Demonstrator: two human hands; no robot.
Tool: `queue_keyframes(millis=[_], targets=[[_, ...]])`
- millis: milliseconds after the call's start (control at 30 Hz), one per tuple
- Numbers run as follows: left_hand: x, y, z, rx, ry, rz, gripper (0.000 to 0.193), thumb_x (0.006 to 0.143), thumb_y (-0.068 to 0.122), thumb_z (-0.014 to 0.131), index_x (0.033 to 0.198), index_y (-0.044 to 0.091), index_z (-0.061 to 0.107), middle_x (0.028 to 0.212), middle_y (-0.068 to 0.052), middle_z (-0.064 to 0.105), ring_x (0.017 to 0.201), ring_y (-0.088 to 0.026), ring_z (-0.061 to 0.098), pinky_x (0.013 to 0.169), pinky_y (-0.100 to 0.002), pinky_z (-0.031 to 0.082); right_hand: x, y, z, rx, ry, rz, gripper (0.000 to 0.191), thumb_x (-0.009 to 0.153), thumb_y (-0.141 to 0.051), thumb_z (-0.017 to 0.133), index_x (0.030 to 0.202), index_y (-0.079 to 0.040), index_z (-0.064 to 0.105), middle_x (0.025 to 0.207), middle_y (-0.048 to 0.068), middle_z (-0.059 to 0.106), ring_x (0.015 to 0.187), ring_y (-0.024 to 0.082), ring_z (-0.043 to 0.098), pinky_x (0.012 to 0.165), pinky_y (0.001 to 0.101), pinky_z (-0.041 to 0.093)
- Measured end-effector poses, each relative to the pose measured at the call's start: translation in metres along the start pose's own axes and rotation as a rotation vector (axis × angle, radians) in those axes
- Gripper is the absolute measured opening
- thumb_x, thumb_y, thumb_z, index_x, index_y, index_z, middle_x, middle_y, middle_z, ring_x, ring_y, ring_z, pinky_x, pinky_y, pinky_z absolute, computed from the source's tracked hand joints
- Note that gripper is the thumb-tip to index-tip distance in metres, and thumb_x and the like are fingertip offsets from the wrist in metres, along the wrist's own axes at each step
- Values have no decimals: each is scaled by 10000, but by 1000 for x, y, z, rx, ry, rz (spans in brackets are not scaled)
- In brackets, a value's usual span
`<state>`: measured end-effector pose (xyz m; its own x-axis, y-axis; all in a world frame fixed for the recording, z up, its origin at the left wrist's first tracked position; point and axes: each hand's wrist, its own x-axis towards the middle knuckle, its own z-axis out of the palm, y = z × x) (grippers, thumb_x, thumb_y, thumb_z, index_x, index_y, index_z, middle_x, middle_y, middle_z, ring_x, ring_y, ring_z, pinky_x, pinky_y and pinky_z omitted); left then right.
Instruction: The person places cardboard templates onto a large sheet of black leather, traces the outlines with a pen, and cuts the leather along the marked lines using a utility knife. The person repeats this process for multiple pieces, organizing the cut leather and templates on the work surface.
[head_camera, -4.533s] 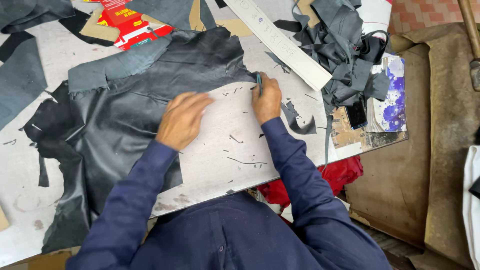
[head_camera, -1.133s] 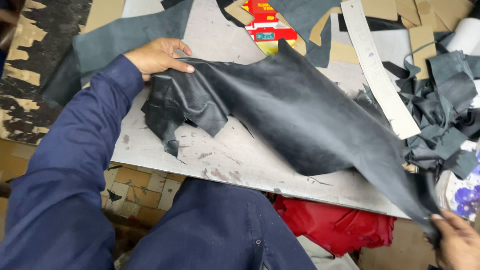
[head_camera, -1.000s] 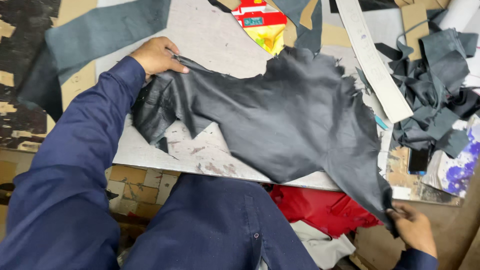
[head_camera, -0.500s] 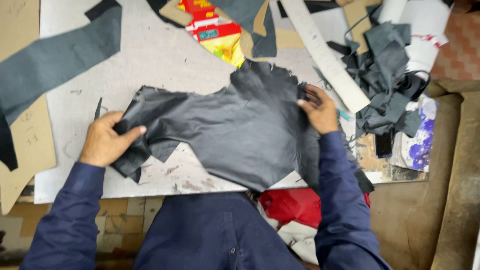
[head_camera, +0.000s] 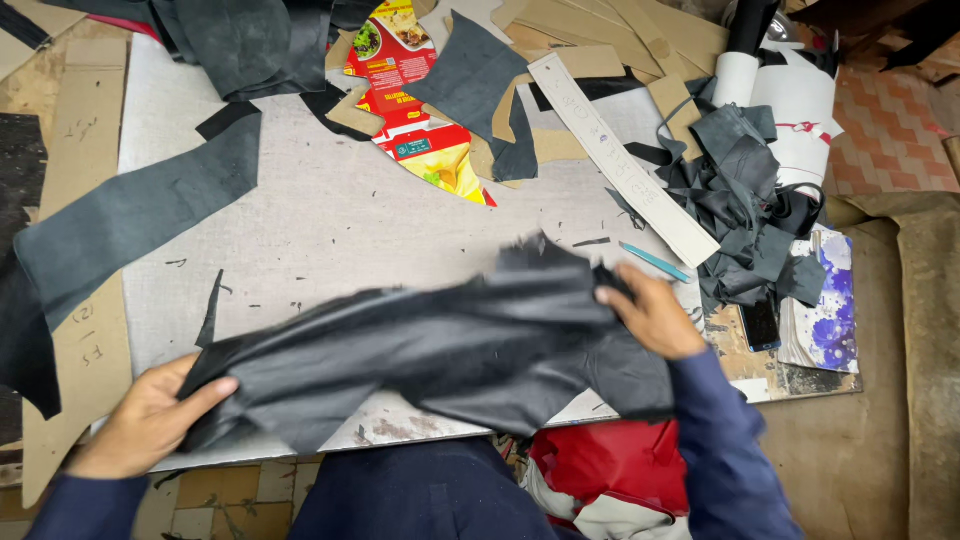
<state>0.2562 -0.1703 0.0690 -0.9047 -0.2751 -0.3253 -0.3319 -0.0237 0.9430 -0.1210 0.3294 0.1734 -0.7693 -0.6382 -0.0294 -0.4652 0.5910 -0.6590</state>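
A large piece of dark grey leather lies bunched across the near edge of the white cutting board. My left hand grips its left end at the board's front left corner. My right hand holds its right end near the front right of the board. The leather is folded and blurred between the two hands. Both sleeves are dark blue.
A long grey leather strip lies on the left. A pile of dark offcuts and a long cardboard ruler-like strip sit on the right, with a teal pen, a phone and a red printed carton piece farther back.
The leather has been gathered and pulled toward me, now folded in a band along the board's front edge. My left hand slid down to the front left corner; my right hand stays on the right end.
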Motion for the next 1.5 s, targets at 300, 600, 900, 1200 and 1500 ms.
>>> queue_keyframes(millis=[300, 600, 900, 1200, 1500], targets=[[38, 75, -108, 429, -172, -80, 335, 879, 97, 840, 1207, 48, 796, 865, -138, 780, 685, -171, 689, 632, -362, 595, -130, 3, -66, 277, -335, 297, 312, 863, -133, 795, 1122, 8, 693, 951, 46, 651, 863, 146, 591, 774, 326, 513], [216, 154, -24, 1027, 321, 360, 416, 852, 329, 872, 1190, 106, 779, 927, -181, 723, 840, -342, 682, 789, -444, 538, 51, 51, 46, 127, 179, 97, 268, 928, -107, 770, 1158, -1, 681, 856, 50, 691, 747, 117, 622, 715, 279, 519], [138, 66, 72, 674, 656, 467, 453, 864, 189, 861, 1217, 59, 609, 880, -110, 654, 815, -344, 651, 754, -473, 507, -29, 77, 81, -503, 620, -30, 541, 840, -217, 921, 1266, -19, 653, 1013, 128, 704, 933, 309, 630, 824, 415, 522], [43, 35, 181, 650, 539, 115, 216, 743, 176, 864, 883, 63, 744, 820, -76, 719, 811, -289, 674, 736, -416, 534, -95, 66, 115, -55, 691, 331, 525, 898, -63, 794, 1377, -48, 582, 903, 100, 677, 760, 198, 621, 729, 332, 513], [38, 34, 196, 427, 578, 216, 366, 719, -53, 787, 1041, 30, 633, 1082, -133, 560, 769, -219, 661, 636, -347, 567, -108, 48, 112, -299, 680, 199, 554, 849, -17, 785, 1346, -1, 540, 877, 128, 639, 764, 267, 609, 706, 382, 503]])
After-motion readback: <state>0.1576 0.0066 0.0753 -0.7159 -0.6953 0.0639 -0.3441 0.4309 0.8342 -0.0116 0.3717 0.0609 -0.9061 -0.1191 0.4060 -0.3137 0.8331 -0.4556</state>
